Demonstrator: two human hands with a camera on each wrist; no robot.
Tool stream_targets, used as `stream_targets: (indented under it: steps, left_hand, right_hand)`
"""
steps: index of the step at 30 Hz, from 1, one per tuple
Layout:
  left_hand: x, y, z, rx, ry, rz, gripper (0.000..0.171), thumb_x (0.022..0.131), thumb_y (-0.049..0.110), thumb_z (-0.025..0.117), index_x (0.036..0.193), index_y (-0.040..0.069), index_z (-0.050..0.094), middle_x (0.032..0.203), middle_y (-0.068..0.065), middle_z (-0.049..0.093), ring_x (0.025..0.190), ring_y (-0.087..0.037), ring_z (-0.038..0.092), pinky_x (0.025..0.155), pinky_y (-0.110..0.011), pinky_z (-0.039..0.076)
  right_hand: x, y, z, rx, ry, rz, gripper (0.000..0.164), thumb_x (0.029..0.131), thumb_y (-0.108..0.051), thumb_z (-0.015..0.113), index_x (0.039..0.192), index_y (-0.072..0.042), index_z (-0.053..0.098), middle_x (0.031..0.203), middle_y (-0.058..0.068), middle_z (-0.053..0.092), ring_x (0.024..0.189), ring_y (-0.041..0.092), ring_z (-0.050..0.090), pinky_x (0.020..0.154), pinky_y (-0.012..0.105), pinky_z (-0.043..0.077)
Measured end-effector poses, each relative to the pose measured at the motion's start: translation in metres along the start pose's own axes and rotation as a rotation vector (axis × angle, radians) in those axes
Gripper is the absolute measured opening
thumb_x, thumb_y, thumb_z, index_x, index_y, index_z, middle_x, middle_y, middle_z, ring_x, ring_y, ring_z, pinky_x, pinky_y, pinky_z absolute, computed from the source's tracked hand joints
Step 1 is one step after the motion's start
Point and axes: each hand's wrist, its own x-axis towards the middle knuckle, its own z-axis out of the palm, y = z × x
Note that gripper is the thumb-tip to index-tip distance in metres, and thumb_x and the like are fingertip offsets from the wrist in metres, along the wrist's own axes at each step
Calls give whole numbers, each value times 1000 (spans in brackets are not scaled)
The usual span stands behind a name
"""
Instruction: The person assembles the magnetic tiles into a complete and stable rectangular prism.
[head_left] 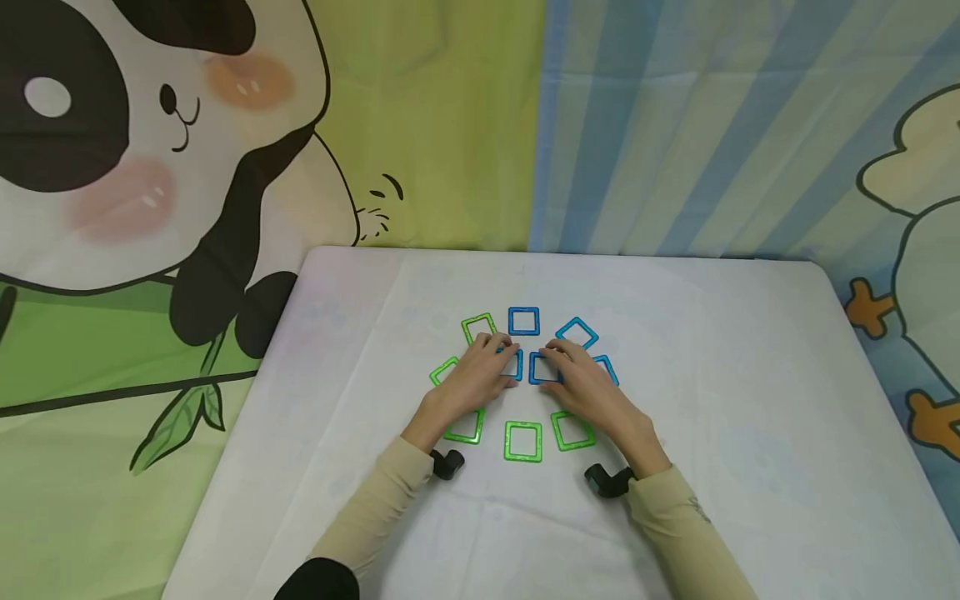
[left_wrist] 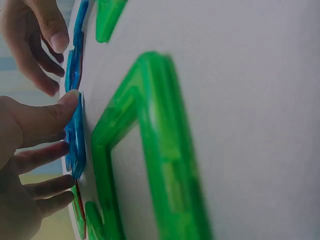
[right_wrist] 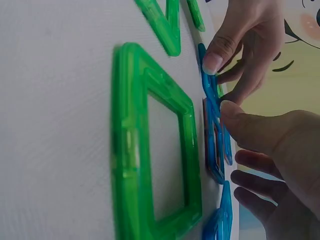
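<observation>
Two blue square magnetic tile frames lie side by side on the white table, a narrow gap between them. My left hand (head_left: 471,372) holds the left blue tile (head_left: 520,365), index finger at its far edge and thumb at its near edge. Around the right blue tile (head_left: 532,367), my right hand (head_left: 588,385) has thumb and fingers at opposite edges, partly covering it. The left wrist view shows the left thumb pressed on the blue tile (left_wrist: 79,135). In the right wrist view the right thumb meets the upper end of its blue tile (right_wrist: 212,155).
Other tiles form a ring about the hands: a blue one (head_left: 523,310) at the far side, blue ones to the right, green ones to the left, and a green one (head_left: 507,442) at the near side. Patterned cloth (head_left: 450,125) hangs behind the table (head_left: 750,417).
</observation>
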Motion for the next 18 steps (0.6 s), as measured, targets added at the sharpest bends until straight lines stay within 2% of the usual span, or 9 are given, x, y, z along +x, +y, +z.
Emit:
stream_targets:
  steps: [6, 18]
  left_hand:
    - [3, 0, 4, 22, -29, 2, 53, 99, 26, 71, 145, 5, 57, 146, -9, 52, 123, -28, 47, 108, -40, 44]
    - [1, 2, 5, 20, -9, -1, 50, 98, 23, 72, 143, 5, 59, 143, -8, 53, 123, -26, 46, 108, -38, 43]
  right_hand:
    - [3, 1, 4, -24, -10, -30, 55, 94, -17, 77, 141, 3, 59, 143, 22, 56, 131, 36, 54, 105, 51, 50]
    - [6, 0, 7, -24, -13, -38, 50, 94, -13, 76, 138, 6, 60, 139, 23, 57, 126, 36, 55, 101, 50, 52]
